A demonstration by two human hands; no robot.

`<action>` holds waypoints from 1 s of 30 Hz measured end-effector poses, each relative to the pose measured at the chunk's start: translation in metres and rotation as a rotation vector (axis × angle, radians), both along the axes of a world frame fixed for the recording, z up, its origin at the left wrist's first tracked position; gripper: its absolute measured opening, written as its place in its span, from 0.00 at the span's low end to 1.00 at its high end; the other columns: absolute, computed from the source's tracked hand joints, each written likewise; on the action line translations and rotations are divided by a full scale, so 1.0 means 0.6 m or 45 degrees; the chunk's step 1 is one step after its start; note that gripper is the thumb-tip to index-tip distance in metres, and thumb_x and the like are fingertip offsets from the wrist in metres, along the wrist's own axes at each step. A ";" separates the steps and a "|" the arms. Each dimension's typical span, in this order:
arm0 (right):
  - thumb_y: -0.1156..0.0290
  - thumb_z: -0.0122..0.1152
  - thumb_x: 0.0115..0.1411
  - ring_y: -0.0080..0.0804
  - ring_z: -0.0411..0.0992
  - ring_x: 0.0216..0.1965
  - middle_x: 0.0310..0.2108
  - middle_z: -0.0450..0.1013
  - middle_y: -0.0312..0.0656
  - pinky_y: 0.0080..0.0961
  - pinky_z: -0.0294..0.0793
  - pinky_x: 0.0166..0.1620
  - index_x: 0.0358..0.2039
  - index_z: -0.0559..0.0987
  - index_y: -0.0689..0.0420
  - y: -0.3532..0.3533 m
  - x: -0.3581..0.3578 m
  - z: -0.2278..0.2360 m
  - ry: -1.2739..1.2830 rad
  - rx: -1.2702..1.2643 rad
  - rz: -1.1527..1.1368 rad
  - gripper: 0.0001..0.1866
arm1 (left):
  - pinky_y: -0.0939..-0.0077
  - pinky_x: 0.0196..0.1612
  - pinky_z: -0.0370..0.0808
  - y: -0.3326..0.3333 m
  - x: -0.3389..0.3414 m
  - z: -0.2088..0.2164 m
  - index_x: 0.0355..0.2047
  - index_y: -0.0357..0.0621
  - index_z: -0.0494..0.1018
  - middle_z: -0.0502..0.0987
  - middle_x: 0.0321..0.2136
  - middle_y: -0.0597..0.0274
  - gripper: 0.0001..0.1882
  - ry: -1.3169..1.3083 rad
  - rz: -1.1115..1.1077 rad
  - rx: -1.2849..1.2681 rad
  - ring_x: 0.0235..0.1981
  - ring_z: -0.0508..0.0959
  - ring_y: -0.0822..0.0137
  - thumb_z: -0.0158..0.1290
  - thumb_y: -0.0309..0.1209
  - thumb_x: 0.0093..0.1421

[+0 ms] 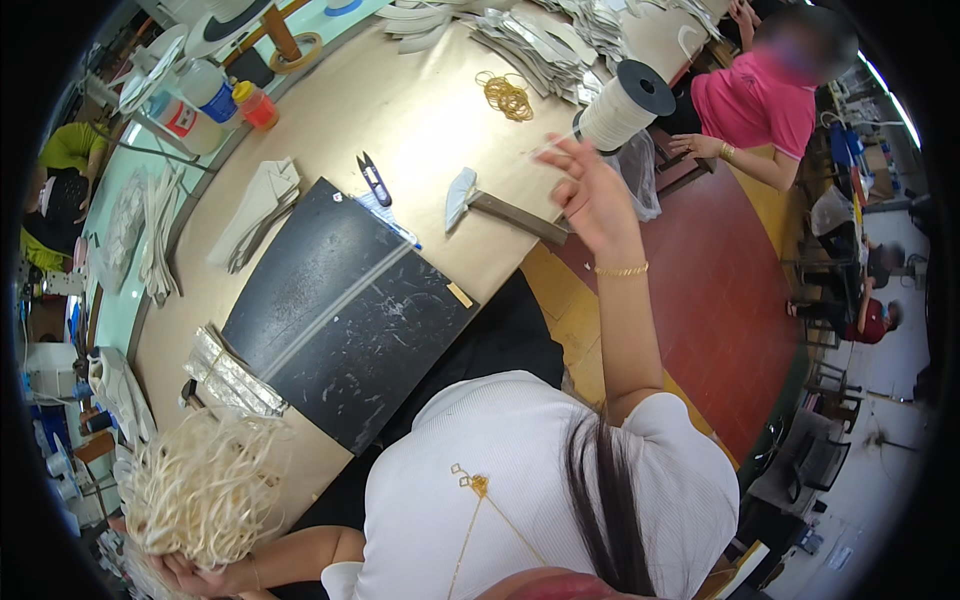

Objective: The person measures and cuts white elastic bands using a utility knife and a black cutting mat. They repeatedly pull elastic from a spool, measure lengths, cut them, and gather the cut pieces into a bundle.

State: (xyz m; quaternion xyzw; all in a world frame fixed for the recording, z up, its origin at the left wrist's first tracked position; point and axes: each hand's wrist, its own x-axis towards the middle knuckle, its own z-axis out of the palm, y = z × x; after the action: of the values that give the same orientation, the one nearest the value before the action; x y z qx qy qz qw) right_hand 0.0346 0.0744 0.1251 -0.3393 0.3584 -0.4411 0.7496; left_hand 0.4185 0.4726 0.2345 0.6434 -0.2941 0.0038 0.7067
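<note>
At the lower left, my left hand is closed on a thick, tangled bunch of cream strips, which hides part of its fingers. My right hand is raised over the table's right edge, close to a large spool of white tape with a black end. Its fingers are bent around a thin pale strip, somewhat blurred, that seems to come off the spool. Between my hands lies a scratched black board with a narrow pale strip across it. Black thread snips and a blue-and-white pen lie beyond it.
A hammer-like tool with a wrapped head lies right of the board. Rubber bands, stacks of grey pieces and a silvery bundle rest on the table. Bottles stand far left. A person in pink is at the far right.
</note>
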 end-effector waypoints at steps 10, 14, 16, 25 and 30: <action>0.68 0.49 0.66 0.12 0.57 0.12 0.28 0.73 0.34 0.14 0.61 0.21 0.40 0.72 0.59 -0.157 -0.076 -0.117 -0.529 0.055 -0.438 0.08 | 0.89 0.21 0.64 0.096 0.008 0.004 0.65 0.42 0.44 0.74 0.37 0.53 0.35 -0.166 0.271 -0.078 0.19 0.67 0.79 0.44 0.32 0.60; 0.68 0.52 0.64 0.09 0.57 0.15 0.25 0.71 0.31 0.08 0.55 0.16 0.40 0.75 0.62 -0.064 0.013 -0.046 0.350 -0.372 -0.431 0.10 | 0.89 0.24 0.67 0.009 -0.016 0.014 0.65 0.41 0.45 0.74 0.38 0.53 0.34 0.076 -0.080 -0.074 0.22 0.70 0.78 0.44 0.36 0.61; 0.69 0.52 0.64 0.09 0.59 0.15 0.24 0.72 0.32 0.07 0.58 0.18 0.40 0.76 0.63 0.000 0.076 0.009 0.604 -0.443 -0.249 0.11 | 0.88 0.25 0.69 -0.056 -0.039 0.029 0.64 0.41 0.45 0.74 0.39 0.53 0.34 0.241 -0.330 0.022 0.23 0.72 0.77 0.45 0.38 0.62; 0.76 0.56 0.47 0.39 0.74 0.23 0.23 0.72 0.42 0.28 0.73 0.23 0.33 0.73 0.60 0.260 0.249 0.121 0.321 -1.819 0.726 0.10 | 0.82 0.29 0.75 -0.386 -0.164 -0.006 0.61 0.45 0.55 0.77 0.33 0.55 0.25 0.934 -1.357 0.652 0.28 0.77 0.70 0.45 0.36 0.65; 0.72 0.53 0.49 0.33 0.72 0.20 0.21 0.68 0.41 0.29 0.70 0.21 0.28 0.69 0.63 0.343 0.280 0.117 0.232 -2.023 0.939 0.08 | 0.86 0.20 0.68 -0.394 -0.201 0.023 0.61 0.47 0.54 0.76 0.27 0.59 0.28 0.951 -1.740 1.107 0.19 0.73 0.75 0.49 0.28 0.62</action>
State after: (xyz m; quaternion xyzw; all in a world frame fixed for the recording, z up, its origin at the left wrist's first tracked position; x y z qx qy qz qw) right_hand 0.2023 0.2802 0.1951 -0.8884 -0.1285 -0.2609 0.3552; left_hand 0.2977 0.2364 0.2481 0.4981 -0.3394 -0.7403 0.2978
